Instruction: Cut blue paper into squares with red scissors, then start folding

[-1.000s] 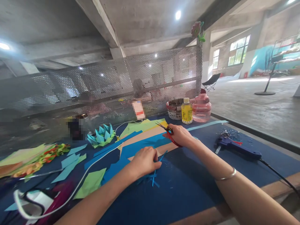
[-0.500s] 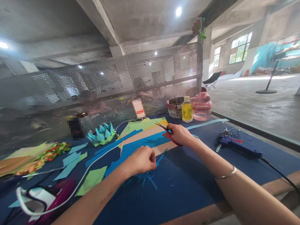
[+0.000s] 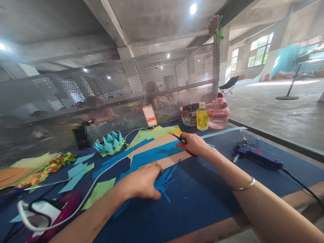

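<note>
My right hand [image 3: 193,144] holds red-and-black scissors [image 3: 181,139] over the layered paper, their blades apart and pointing left. My left hand [image 3: 143,180] is open, thumb and fingers spread, just beside a pile of thin blue paper strips [image 3: 164,184] on the dark blue tabletop [image 3: 202,202]. Behind it lie a blue paper sheet [image 3: 154,152] and beige paper [image 3: 174,159]. Part of the strip pile is hidden under my left hand.
A glue gun [image 3: 258,158] with a cable lies right. At the back stand a yellow-labelled bottle [image 3: 202,118], a pink jug [image 3: 219,114] and a basket [image 3: 189,116]. Left are a folded-paper piece [image 3: 110,145], green paper [image 3: 100,194] and a white cable [image 3: 93,185].
My left hand has opened from a closed shape and moved slightly left and down, uncovering more of the blue strips. My right hand and the scissors have hardly moved.
</note>
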Demonstrator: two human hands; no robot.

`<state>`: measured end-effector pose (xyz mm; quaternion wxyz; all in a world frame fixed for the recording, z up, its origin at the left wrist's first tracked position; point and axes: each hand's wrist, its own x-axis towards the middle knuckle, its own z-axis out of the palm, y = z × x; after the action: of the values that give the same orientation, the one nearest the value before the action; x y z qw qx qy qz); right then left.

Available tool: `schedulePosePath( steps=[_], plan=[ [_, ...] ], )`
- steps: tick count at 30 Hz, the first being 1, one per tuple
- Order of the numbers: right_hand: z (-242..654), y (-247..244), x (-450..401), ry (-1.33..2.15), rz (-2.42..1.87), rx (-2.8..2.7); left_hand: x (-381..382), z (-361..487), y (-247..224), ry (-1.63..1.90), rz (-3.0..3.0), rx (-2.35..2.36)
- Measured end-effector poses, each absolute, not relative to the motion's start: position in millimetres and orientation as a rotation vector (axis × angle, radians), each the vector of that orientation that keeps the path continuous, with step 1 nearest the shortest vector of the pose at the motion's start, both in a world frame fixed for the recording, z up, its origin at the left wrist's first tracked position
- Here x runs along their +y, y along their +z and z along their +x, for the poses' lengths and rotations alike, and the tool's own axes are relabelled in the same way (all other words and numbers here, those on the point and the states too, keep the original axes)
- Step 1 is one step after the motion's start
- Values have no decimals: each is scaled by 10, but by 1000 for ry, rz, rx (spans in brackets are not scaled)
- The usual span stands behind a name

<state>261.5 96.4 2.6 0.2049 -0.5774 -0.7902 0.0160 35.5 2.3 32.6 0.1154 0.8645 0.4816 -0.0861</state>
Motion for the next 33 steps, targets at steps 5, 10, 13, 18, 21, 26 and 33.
schedulePosePath(
  steps=[5,10,13,18,21,26,33],
  plan=[
    [2620,22,972,41,-1605,-2205,-38,461,283,-184,2506,1516],
    [2634,21,983,44,-1601,-2200,12,530,222,-79,2500,1567],
    [2635,28,979,45,-1604,-2197,50,561,169,-61,2485,1593],
    [2637,40,977,39,-1600,-2197,132,548,177,-89,2414,1568],
    [2639,40,983,34,-1591,-2199,159,497,221,-81,2385,1540],
    [2640,36,980,30,-1588,-2206,85,488,270,-104,2483,1579],
    [2624,44,967,35,-1604,-2209,91,572,171,-92,2514,1653]
  ],
)
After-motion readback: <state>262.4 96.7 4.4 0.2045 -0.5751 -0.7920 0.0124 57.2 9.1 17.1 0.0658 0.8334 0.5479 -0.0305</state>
